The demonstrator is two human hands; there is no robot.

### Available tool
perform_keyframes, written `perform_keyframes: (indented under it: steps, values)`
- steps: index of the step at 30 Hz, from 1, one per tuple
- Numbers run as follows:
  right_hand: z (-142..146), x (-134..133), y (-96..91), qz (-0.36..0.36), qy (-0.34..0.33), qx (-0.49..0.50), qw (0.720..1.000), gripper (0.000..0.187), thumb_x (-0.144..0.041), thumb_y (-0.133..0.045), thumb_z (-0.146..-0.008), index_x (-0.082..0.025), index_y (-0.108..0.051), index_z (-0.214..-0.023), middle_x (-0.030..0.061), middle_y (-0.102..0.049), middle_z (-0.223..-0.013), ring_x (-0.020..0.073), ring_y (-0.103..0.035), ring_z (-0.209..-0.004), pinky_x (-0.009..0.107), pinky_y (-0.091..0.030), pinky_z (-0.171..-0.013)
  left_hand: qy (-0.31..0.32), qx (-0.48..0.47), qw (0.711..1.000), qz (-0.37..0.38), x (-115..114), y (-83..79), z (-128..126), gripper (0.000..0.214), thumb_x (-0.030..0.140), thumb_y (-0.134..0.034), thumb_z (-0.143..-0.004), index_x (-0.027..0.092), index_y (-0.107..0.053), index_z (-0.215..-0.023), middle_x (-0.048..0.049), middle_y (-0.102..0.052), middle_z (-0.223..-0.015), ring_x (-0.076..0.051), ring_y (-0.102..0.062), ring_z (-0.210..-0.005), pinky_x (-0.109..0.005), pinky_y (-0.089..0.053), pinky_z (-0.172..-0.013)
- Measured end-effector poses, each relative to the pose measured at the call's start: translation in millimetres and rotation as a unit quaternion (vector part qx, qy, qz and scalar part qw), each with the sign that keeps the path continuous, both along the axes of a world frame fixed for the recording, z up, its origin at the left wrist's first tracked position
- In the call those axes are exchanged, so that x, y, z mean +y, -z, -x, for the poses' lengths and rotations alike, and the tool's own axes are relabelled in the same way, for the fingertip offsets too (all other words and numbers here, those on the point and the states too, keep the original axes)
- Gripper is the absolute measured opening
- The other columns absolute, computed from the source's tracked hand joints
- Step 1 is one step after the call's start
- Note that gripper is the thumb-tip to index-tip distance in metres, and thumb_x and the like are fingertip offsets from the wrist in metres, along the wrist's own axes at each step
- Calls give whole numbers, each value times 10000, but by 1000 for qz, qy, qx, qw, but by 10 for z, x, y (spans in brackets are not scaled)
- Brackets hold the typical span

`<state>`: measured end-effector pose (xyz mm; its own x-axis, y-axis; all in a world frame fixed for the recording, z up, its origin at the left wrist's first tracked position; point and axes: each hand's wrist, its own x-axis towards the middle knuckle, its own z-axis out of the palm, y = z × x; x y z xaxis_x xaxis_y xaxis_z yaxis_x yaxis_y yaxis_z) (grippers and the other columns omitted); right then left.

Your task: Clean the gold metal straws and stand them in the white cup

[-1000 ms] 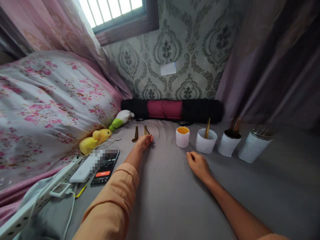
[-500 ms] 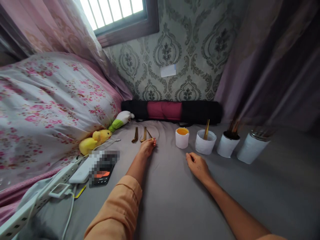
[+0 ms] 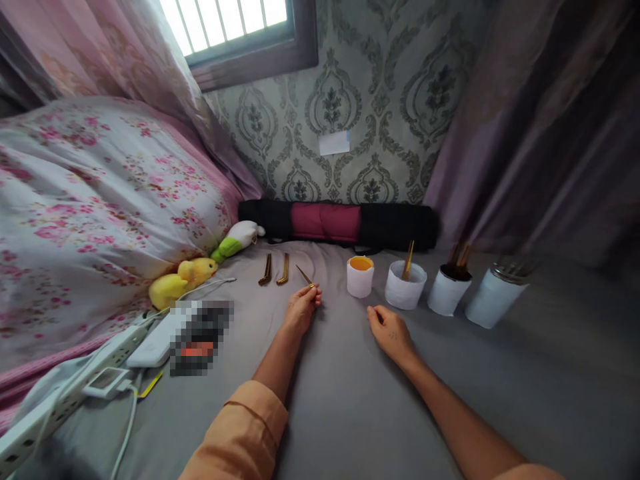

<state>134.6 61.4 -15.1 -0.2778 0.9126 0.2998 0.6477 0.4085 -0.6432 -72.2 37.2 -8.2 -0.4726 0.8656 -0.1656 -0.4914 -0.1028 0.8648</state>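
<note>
My left hand (image 3: 301,310) pinches a slim, pointed pair of gold tweezers (image 3: 304,275) by one end, just above the grey sheet. Left of it, two gold tweezers with bent ends (image 3: 265,270) (image 3: 284,269) lie side by side on the sheet. My right hand (image 3: 390,332) rests on the sheet, loosely curled, with nothing visible in its fingers. Beyond it stand a small white-wrapped cup with an orange inside (image 3: 359,279) and a wider white-wrapped cup (image 3: 406,290), from which more gold tweezers (image 3: 409,263) stick up.
Two more white-wrapped cups (image 3: 449,295) (image 3: 495,301) holding thin sticks stand at the right. A black and maroon roll (image 3: 325,222) lies along the wall. On the left are plush toys (image 3: 183,283), a white power bank (image 3: 155,340), a blurred-out dark object (image 3: 200,340) and a power strip (image 3: 65,413).
My left hand has moved right and slightly nearer with the pointed tweezers, away from the bent ones. My right hand has stayed almost in place, and the view has shifted a little.
</note>
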Motion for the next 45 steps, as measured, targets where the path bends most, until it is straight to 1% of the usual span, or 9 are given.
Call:
perform_keyframes:
  steps: [6,12,21,24,28,33,36,40,45]
  values:
    - [4,-2,11,9,5,3,1000,370,-429,-324,-817,-193,-527,-616,-3,-531,-513,107,-437,-472,215,-227,-463,23,49,999,-4,-102,5,-191,274,246,-656,-643,104,-617,-873,-42,-583,-715,-46,-502,-521,-160,-373,-457]
    - [0,-13,1,22,3,26,999,378,-440,-326,-812,-189,-541,-628,3,-539,-518,108,-444,-471,208,-255,-458,44,118,992,5,-211,-47,-380,377,355,-639,-636,105,-626,-918,-54,-593,-729,-57,-486,-523,-165,-344,-440]
    - [-12,-4,9,37,-16,64,997,417,-456,-308,-816,-177,-600,-715,24,-587,-582,113,-490,-486,204,-306,-457,46,205,978,12,-352,-115,-539,363,371,-611,-642,125,-656,-906,-45,-614,-692,-76,-472,-524,-172,-321,-432]
    - [-13,-4,17,49,-23,76,996,426,-454,-298,-819,-174,-612,-750,15,-569,-541,113,-497,-474,205,-319,-459,43,228,973,21,-373,-123,-562,322,342,-607,-647,129,-668,-881,-41,-617,-672,-80,-465,-520,-176,-318,-442]
    - [-20,-5,19,58,-35,86,994,425,-458,-298,-822,-174,-611,-773,1,-556,-524,108,-501,-461,204,-328,-460,40,294,955,12,-374,-90,-565,283,313,-584,-669,136,-679,-867,-36,-628,-668,-95,-480,-547,-194,-346,-501]
    - [-36,-12,6,63,-47,89,993,415,-449,-305,-820,-169,-609,-788,-2,-560,-536,102,-503,-462,200,-334,-459,32,385,922,-21,-378,-18,-557,264,293,-542,-712,168,-678,-900,-38,-644,-734,-127,-519,-652,-209,-368,-586]
    - [-42,-21,-7,65,-55,94,992,410,-444,-308,-819,-166,-608,-797,2,-565,-550,103,-509,-469,201,-345,-466,27,429,902,-44,-398,-8,-557,259,292,-524,-736,191,-673,-922,-36,-634,-748,-127,-507,-653,-210,-363,-593]
    - [-45,-34,-23,68,-62,101,991,409,-449,-307,-821,-164,-600,-806,4,-556,-550,108,-506,-464,205,-351,-461,22,472,879,-60,-421,-16,-559,239,297,-516,-749,226,-678,-910,-36,-617,-730,-134,-484,-648,-220,-364,-630]
    - [-50,-57,-55,77,-71,118,988,399,-445,-304,-825,-163,-587,-828,0,-542,-565,96,-484,-439,201,-357,-446,24,491,867,-77,-435,-22,-563,220,296,-507,-758,270,-678,-894,-54,-622,-823,-178,-494,-779,-255,-356,-745]
